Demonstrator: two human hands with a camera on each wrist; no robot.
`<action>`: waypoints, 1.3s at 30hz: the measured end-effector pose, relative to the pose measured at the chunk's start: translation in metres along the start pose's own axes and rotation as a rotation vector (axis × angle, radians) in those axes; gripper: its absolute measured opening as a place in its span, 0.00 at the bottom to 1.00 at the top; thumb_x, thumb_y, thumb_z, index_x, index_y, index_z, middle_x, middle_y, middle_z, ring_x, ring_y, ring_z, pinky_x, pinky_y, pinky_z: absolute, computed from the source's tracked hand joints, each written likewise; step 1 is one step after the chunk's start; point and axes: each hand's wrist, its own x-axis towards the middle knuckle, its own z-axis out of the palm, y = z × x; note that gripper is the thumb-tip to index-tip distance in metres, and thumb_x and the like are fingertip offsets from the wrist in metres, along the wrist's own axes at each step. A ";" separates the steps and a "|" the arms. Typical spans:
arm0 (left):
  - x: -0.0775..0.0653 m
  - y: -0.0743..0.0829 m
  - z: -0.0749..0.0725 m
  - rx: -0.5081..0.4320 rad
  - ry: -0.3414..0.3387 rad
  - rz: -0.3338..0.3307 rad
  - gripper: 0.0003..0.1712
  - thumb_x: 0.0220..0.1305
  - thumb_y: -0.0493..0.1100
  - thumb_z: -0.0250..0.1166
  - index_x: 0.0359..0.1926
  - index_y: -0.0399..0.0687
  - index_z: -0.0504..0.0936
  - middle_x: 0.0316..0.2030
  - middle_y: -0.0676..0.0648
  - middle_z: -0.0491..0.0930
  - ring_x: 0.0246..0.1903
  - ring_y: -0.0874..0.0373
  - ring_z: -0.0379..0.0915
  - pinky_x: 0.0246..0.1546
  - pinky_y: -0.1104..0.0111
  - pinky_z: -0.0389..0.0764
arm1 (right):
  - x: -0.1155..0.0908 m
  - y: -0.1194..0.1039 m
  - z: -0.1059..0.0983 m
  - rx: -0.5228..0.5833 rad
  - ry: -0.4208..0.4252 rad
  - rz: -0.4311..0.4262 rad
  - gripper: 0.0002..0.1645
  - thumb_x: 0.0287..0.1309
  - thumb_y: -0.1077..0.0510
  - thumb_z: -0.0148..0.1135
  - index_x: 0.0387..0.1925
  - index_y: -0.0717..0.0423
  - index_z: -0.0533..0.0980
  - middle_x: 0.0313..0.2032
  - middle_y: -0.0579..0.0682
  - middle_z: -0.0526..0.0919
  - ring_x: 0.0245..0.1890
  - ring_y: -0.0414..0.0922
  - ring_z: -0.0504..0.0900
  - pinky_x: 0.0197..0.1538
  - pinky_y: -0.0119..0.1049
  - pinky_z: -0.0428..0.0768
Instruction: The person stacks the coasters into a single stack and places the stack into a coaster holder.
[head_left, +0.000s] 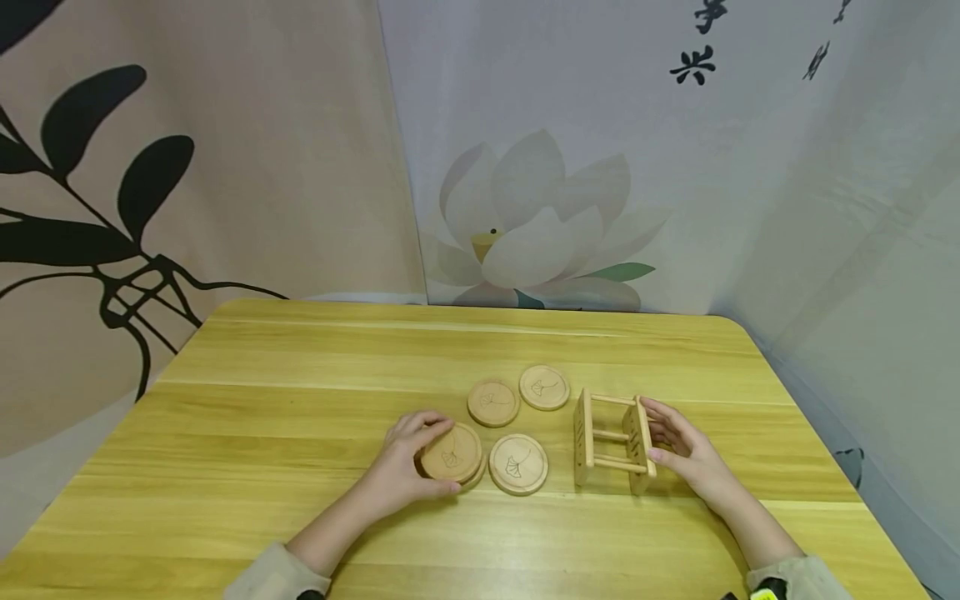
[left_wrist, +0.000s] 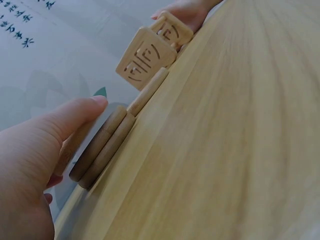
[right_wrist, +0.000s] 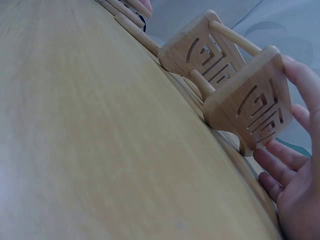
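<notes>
The left hand (head_left: 408, 462) pinches a round wooden coaster (head_left: 451, 452), tilted over a stacked pair (left_wrist: 107, 150); the right hand (head_left: 686, 454), fingers loosely spread, touches the wooden rack's (head_left: 611, 435) outer side. The rack stands right of the held coaster, rails (head_left: 618, 463) running left-right, a loose coaster (head_left: 519, 464) between them on the desk (head_left: 262, 400).

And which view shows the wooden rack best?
The right wrist view: the wooden rack appears largest there, with its slotted panels plainly visible. The head view shows it smaller, from above, with its crossbars; the left wrist view shows only its panels clearly, small and farther off.
</notes>
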 end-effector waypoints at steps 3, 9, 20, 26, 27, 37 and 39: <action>0.000 0.000 0.000 -0.002 -0.004 0.000 0.52 0.36 0.56 0.81 0.64 0.45 0.72 0.62 0.50 0.67 0.63 0.50 0.53 0.59 0.42 0.58 | 0.000 0.000 0.000 -0.002 -0.004 0.005 0.37 0.63 0.73 0.52 0.72 0.61 0.53 0.66 0.56 0.62 0.58 0.37 0.69 0.55 0.25 0.69; 0.000 0.000 0.001 0.005 -0.014 0.010 0.51 0.36 0.55 0.81 0.64 0.46 0.72 0.62 0.50 0.67 0.63 0.50 0.53 0.59 0.41 0.58 | 0.000 0.000 0.000 -0.010 -0.012 0.008 0.38 0.64 0.73 0.52 0.72 0.60 0.53 0.67 0.49 0.62 0.59 0.36 0.68 0.56 0.25 0.68; 0.000 0.000 0.002 0.006 -0.025 0.019 0.51 0.37 0.55 0.81 0.64 0.46 0.73 0.62 0.53 0.66 0.63 0.52 0.54 0.59 0.42 0.58 | 0.000 -0.001 0.000 -0.005 -0.009 -0.003 0.38 0.63 0.73 0.52 0.72 0.61 0.53 0.67 0.46 0.62 0.58 0.36 0.68 0.56 0.25 0.68; -0.001 0.000 0.002 0.002 -0.032 0.015 0.50 0.37 0.55 0.81 0.64 0.45 0.72 0.62 0.51 0.67 0.63 0.51 0.54 0.58 0.41 0.58 | 0.000 -0.001 0.000 0.001 -0.007 -0.001 0.37 0.63 0.74 0.52 0.72 0.62 0.53 0.66 0.54 0.62 0.58 0.36 0.69 0.55 0.25 0.69; -0.001 0.000 0.003 0.001 -0.033 0.014 0.50 0.37 0.54 0.81 0.64 0.45 0.72 0.62 0.51 0.67 0.63 0.51 0.54 0.58 0.41 0.58 | 0.000 0.000 0.000 0.002 -0.008 0.002 0.38 0.63 0.74 0.52 0.72 0.62 0.53 0.66 0.54 0.62 0.58 0.36 0.69 0.55 0.26 0.69; 0.000 -0.001 0.003 0.005 -0.037 0.016 0.51 0.37 0.55 0.81 0.64 0.46 0.72 0.63 0.50 0.66 0.63 0.50 0.54 0.59 0.41 0.57 | 0.000 0.001 0.000 -0.004 -0.011 0.006 0.38 0.63 0.73 0.52 0.72 0.61 0.53 0.66 0.51 0.62 0.58 0.36 0.68 0.55 0.26 0.69; 0.000 -0.002 0.003 0.012 -0.037 0.021 0.51 0.37 0.55 0.81 0.64 0.46 0.72 0.63 0.50 0.66 0.63 0.50 0.54 0.59 0.41 0.57 | 0.000 0.001 0.000 -0.006 -0.009 0.006 0.38 0.63 0.73 0.52 0.72 0.61 0.53 0.66 0.50 0.62 0.58 0.36 0.68 0.55 0.26 0.69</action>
